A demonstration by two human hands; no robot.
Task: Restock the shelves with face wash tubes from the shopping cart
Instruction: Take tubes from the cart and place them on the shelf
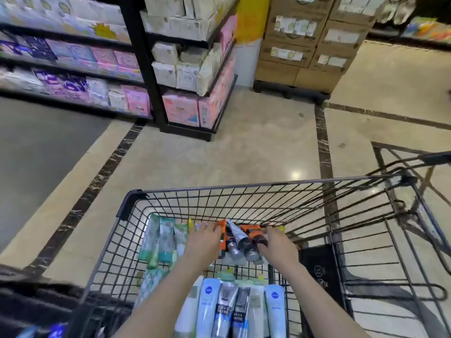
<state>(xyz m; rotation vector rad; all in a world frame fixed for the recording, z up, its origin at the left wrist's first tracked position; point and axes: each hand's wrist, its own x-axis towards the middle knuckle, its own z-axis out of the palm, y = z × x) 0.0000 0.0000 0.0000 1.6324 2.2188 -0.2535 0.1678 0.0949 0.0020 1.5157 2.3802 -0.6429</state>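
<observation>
A black wire shopping cart (244,185) stands in front of me, filled with face wash tubes. Both my arms reach down into it. My left hand (203,241) lies on the left side of a cluster of orange and silver tubes (240,239) at the cart's far end. My right hand (277,242) presses against the right side of the same cluster, fingers curled on an orange tube. Green tubes (161,240) lie at the far left of the cart. White, blue and grey tubes (229,311) lie at the near end, between my forearms.
Black shelves (146,69) with pink, purple and white packs stand ahead on the left. Stacked cardboard boxes (312,45) sit on a pallet ahead on the right. A second cart (419,162) is nested at the right. Beige tiled floor lies between.
</observation>
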